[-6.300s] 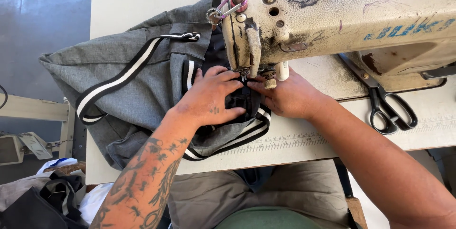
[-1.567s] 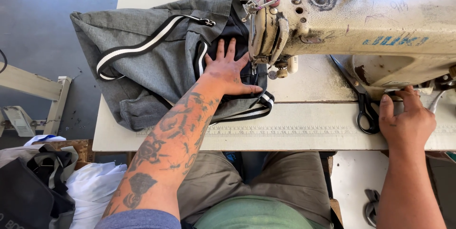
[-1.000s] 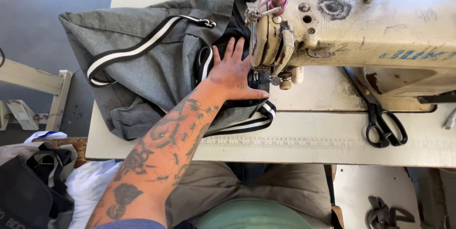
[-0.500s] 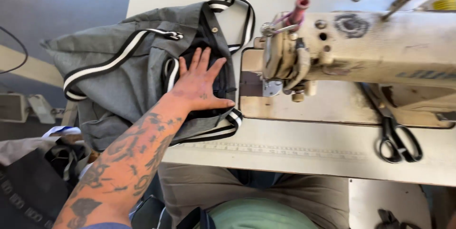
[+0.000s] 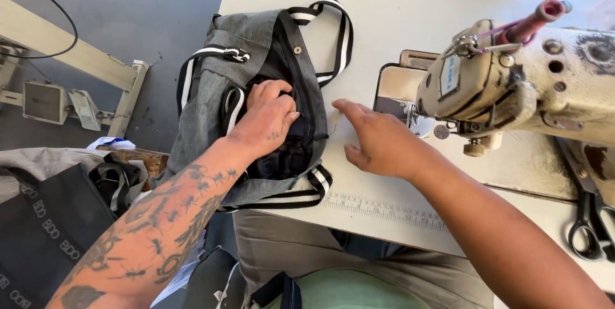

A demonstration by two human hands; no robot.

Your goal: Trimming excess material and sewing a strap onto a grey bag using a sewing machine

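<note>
A grey fabric bag (image 5: 211,97) with black-and-white striped straps lies at the left edge of the white sewing table (image 5: 384,8), partly hanging over it. My left hand (image 5: 268,117) grips the bag's dark inner fabric near its opening. My right hand (image 5: 375,139) hovers flat over the table just right of the bag, fingers apart, holding nothing. The worn cream sewing machine (image 5: 512,81) stands to the right of both hands.
Black scissors (image 5: 592,219) lie at the table's right edge. Dark bags and cloth (image 5: 45,226) are piled on the floor at the left, beside a wooden frame (image 5: 77,59). My lap shows below the table's front edge.
The bag has been pulled left, out from under the machine. My left hand went from lying flat to gripping the fabric. My right hand came back into view beside the bag.
</note>
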